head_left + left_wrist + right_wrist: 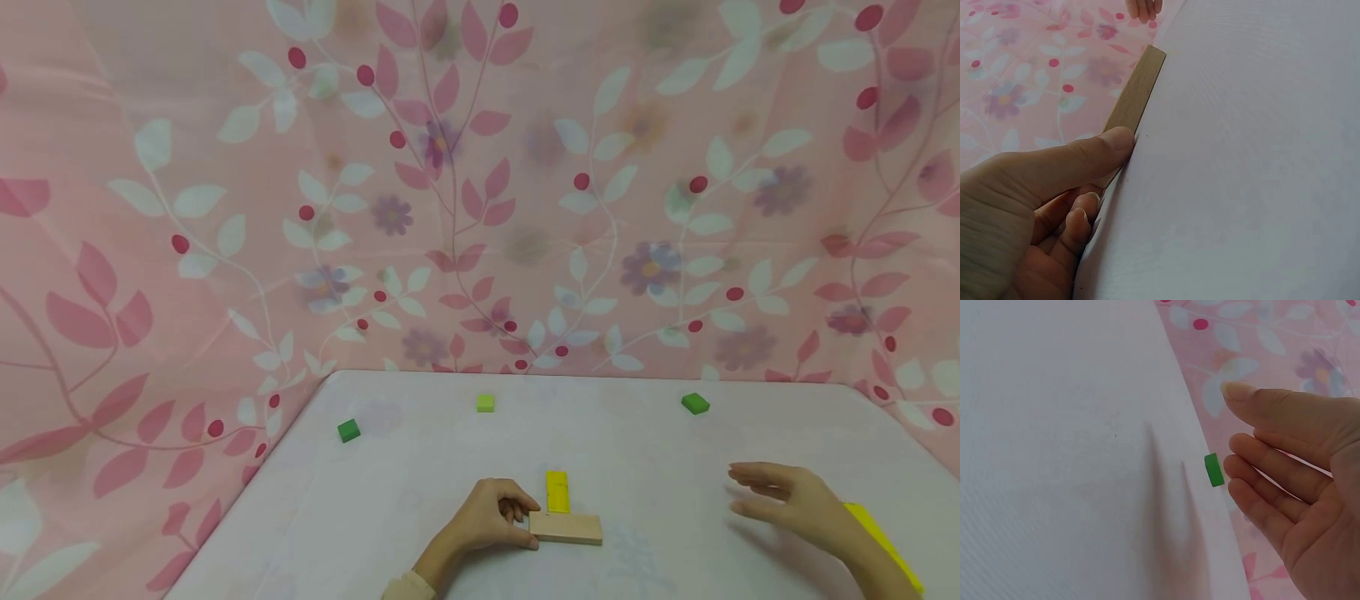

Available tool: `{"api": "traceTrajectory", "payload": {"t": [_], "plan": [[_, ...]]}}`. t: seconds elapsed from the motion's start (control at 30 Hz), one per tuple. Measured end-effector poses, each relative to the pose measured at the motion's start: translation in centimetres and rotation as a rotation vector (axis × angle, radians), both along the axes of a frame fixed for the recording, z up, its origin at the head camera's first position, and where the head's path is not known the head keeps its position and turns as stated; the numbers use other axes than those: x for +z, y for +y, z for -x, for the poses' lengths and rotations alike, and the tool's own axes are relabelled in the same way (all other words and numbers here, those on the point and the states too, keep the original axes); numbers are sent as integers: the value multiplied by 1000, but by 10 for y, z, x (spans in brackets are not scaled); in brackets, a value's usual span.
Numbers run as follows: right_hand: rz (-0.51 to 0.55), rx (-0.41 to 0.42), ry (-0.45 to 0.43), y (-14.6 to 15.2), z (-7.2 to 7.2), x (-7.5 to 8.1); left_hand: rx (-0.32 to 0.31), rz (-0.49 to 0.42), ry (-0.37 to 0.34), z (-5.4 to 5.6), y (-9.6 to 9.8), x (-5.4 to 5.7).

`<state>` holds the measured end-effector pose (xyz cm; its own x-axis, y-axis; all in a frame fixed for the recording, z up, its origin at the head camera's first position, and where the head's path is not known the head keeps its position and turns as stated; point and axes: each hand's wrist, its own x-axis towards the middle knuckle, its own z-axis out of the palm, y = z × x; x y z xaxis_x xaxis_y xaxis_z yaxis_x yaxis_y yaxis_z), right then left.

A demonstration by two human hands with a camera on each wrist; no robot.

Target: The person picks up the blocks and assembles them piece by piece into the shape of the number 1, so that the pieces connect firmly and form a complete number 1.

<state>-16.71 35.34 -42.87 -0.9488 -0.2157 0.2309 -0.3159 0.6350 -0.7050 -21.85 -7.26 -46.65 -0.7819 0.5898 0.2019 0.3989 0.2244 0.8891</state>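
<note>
In the head view my left hand (pixel 491 517) pinches the left end of a plain wooden block (pixel 566 527), thumb at the near side and fingers at the far side. The left wrist view shows the thumb pressed on this flat, oblong block (pixel 1137 90). A yellow block (pixel 557 492) lies just behind the wooden one, pointing away from me; whether they touch I cannot tell. My right hand (pixel 802 504) hovers over the table's right part, fingers loosely extended and holding nothing. Beside its wrist lies a long yellow piece (pixel 885 546), partly hidden by the arm.
On the white table (pixel 420 467) a dark green block (pixel 348 431) lies at the left, a light green block (pixel 485 403) at the back middle, and another green block (pixel 695 403) at the back right. A pink floral cloth (pixel 480 208) hangs behind the table.
</note>
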Motion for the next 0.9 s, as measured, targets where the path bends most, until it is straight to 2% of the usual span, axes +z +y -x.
{"api": "traceTrajectory", "payload": {"t": [0.33, 0.6, 0.9], "plan": [[21, -2, 51, 21, -3, -1, 1, 2, 3, 0, 0, 0], [-91, -149, -152, 35, -5, 4, 3, 3, 6, 1, 0, 0], [-178, -209, -93, 51, -8, 0, 5, 6, 1, -1, 0, 1]]}}
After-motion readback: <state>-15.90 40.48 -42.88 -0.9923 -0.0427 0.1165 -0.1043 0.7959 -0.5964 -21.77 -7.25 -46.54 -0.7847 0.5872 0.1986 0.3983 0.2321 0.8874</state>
